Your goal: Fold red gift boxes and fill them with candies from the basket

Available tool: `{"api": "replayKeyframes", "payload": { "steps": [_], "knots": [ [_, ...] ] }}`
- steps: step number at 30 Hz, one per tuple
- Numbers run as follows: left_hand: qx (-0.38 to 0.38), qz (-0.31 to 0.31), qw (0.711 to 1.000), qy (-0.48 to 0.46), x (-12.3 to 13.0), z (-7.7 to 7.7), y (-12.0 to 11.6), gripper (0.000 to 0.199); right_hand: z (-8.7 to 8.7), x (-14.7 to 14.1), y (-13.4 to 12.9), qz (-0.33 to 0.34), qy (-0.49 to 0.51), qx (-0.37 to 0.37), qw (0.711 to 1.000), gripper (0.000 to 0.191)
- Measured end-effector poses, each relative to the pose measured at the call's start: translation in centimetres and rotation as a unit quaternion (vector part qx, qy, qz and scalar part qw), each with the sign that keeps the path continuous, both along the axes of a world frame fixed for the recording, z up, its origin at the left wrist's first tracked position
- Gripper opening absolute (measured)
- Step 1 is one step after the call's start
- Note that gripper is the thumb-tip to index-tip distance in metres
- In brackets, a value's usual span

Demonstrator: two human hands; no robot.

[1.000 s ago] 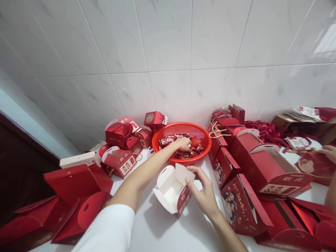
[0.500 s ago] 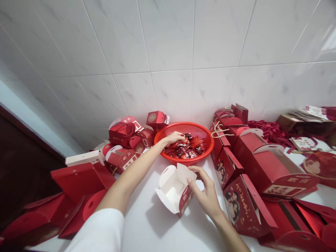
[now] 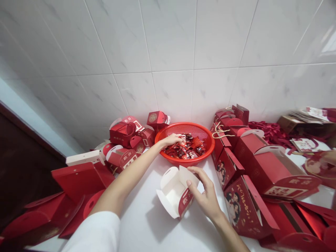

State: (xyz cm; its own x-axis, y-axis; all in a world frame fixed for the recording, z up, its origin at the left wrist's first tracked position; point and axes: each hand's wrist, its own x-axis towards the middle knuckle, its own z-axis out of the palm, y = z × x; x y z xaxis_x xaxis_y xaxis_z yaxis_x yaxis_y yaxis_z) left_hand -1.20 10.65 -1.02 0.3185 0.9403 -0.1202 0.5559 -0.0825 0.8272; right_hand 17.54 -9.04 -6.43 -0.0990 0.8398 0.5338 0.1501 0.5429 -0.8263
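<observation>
My left hand (image 3: 173,139) reaches into a red plastic basket (image 3: 210,147), its fingers closed on wrapped candy among the pile of small red packets (image 3: 195,144). Some of the fingertips are hidden in the wrappers. Nearer to me, my right hand (image 3: 206,194) grips the right wall of a small candy box (image 3: 170,194), thumb on the near side and fingers behind the flap. The box is red outside and white inside, with its flaps standing open and its visible inside bare. It is tilted slightly over the white tabletop (image 3: 141,224).
Folded red boxes (image 3: 123,133) crowd the left side, with larger open ones (image 3: 78,182) closer in. Red boxes with printed pictures (image 3: 238,206) line the right. Beyond them lie red ribbons (image 3: 267,131) and a brown carton (image 3: 294,124). A tiled wall (image 3: 173,87) rises behind.
My left hand has shifted slightly left and down within the basket, among the candies. My right hand and the box have moved only a little.
</observation>
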Motion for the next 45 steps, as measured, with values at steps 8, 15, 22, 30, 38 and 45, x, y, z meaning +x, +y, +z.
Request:
{"api": "replayKeyframes", "payload": {
  "steps": [8,15,22,30,38,45],
  "knots": [
    [0.002,0.004,0.996,0.088,-0.2,-0.4,-0.4,0.022,0.0,0.2,-0.1,0.018,-0.003,0.017,1.000,0.029],
    [0.043,-0.007,0.974,0.221,0.4,-1.0,-1.3,0.029,-0.2,0.1,-0.2,0.041,-0.042,0.013,0.998,0.025],
    [0.043,-0.031,0.971,0.233,0.7,-0.7,-1.8,0.028,-0.2,0.1,-0.1,0.037,-0.044,0.012,0.998,0.022],
    [0.086,-0.054,0.984,0.148,1.5,0.0,-2.0,0.030,0.1,0.4,0.1,0.014,-0.084,0.013,0.996,0.023],
    [0.009,-0.163,0.986,-0.027,1.4,6.2,-5.3,0.032,-0.3,0.7,0.3,0.005,-0.082,-0.039,0.996,0.038],
    [0.013,-0.352,0.917,0.187,1.3,9.9,-10.7,0.025,0.0,0.9,0.5,0.030,-0.078,-0.093,0.992,0.054]
  ]
}}
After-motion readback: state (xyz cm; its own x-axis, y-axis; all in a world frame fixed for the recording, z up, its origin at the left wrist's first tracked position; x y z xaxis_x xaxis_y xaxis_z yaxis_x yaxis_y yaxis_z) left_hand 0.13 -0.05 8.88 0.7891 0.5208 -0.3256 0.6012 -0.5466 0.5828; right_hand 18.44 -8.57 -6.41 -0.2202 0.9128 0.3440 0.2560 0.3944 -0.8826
